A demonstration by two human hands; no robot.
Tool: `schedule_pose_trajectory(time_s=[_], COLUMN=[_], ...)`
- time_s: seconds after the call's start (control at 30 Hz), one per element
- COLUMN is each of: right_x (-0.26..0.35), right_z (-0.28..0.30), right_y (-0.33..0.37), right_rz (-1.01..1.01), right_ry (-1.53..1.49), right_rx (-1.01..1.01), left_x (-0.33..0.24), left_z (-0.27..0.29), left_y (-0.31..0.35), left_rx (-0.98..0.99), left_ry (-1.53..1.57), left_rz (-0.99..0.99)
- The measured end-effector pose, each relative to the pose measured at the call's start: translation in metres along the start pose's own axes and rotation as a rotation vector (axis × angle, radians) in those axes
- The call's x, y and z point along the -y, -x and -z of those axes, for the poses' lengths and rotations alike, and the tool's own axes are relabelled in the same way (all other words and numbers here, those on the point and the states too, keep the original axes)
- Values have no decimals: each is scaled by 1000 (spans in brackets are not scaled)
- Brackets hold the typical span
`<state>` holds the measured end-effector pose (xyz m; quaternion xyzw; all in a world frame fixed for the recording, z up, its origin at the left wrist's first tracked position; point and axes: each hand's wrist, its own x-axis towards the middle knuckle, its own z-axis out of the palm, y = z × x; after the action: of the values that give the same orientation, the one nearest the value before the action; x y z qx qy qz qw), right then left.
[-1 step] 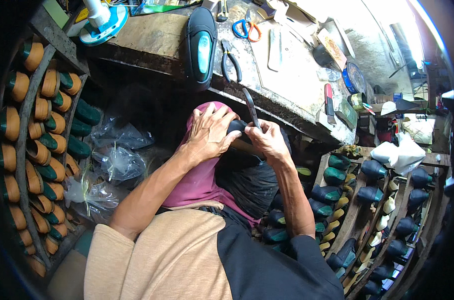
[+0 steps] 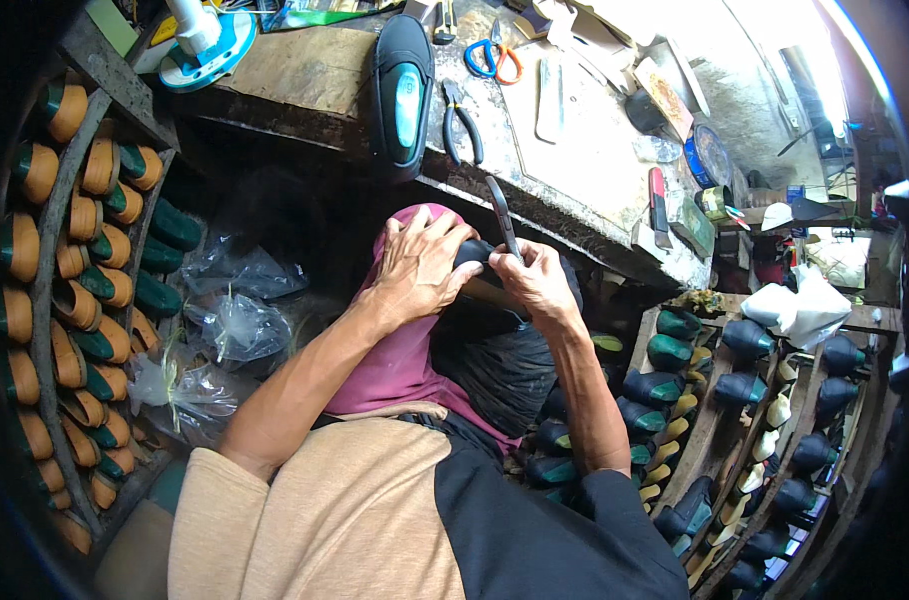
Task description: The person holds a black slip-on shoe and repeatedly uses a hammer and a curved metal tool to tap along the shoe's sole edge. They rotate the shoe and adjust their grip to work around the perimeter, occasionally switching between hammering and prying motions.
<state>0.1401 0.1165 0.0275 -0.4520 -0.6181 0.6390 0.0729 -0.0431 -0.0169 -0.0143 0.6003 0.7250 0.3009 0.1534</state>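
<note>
My left hand [image 2: 423, 258] wraps over a black shoe piece [image 2: 472, 252] with a tan underside, held above my lap; much of the piece is hidden by the fingers. Closed at its right edge, my right hand [image 2: 537, 282] grips a slim, dark, curved tool [image 2: 502, 212] that points up toward the bench; its working end is hidden in the fingers. Pink cloth [image 2: 387, 375] covers my left leg beneath the hands. On the bench edge just beyond lies a finished-looking black loafer [image 2: 382, 100] with a light green insole. Beside it are pliers [image 2: 463, 125] with dark handles.
The worn workbench [image 2: 305, 70] holds scissors [image 2: 495, 62], a flat pale blade [image 2: 551, 98], a red-handled cutter [image 2: 660, 205] and a blue tin [image 2: 710, 157]. Racks of tan-and-green shoes [image 2: 70, 350] stand left, racks of dark shoes [image 2: 745, 390] right. Clear plastic bags [image 2: 237, 325] lie at my left.
</note>
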Motion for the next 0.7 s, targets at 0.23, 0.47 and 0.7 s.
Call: schedule_pose_trajectory(time_s=[0.23, 0.47, 0.7], right_x=[-4, -11, -10], right_z=[-8, -10, -14], right_y=[-7, -6, 18], right_rz=[21, 83, 55], right_ry=[-20, 32, -87], right_rx=[-94, -117, -71], left_x=[3, 3, 5], left_z=[3, 3, 6], left_y=[-6, -7, -8], left_rx=[-15, 36, 10], left_ry=[3, 23, 13], left_rz=[-2, 29, 4])
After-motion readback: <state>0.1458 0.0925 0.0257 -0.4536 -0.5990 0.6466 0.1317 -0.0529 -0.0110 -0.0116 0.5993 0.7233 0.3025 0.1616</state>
